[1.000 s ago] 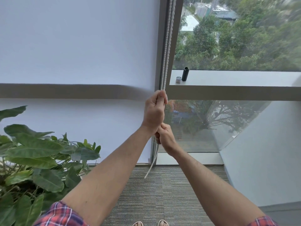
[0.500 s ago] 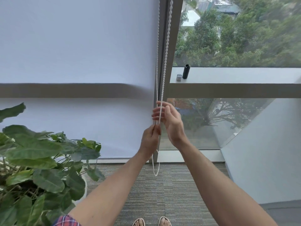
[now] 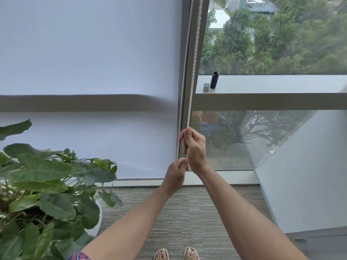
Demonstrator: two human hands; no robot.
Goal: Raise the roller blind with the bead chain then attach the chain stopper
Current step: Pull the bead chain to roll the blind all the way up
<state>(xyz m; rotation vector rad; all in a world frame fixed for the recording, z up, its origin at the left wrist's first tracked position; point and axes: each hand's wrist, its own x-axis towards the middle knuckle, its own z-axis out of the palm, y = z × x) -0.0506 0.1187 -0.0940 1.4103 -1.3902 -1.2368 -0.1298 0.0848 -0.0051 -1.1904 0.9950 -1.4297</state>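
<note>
Hanging bead chain (image 3: 193,72) within both grips.

— What does the grey striped carpet floor (image 3: 187,212) carry?
— A white round pot (image 3: 97,220) of broad green leaves at the left, and two sandalled feet (image 3: 176,254) at the bottom edge.
— And the pale grey window ledge (image 3: 272,83)?
— A black upright cylinder (image 3: 214,80), with a short silver cylinder (image 3: 206,87) just beside it on its left.
</note>
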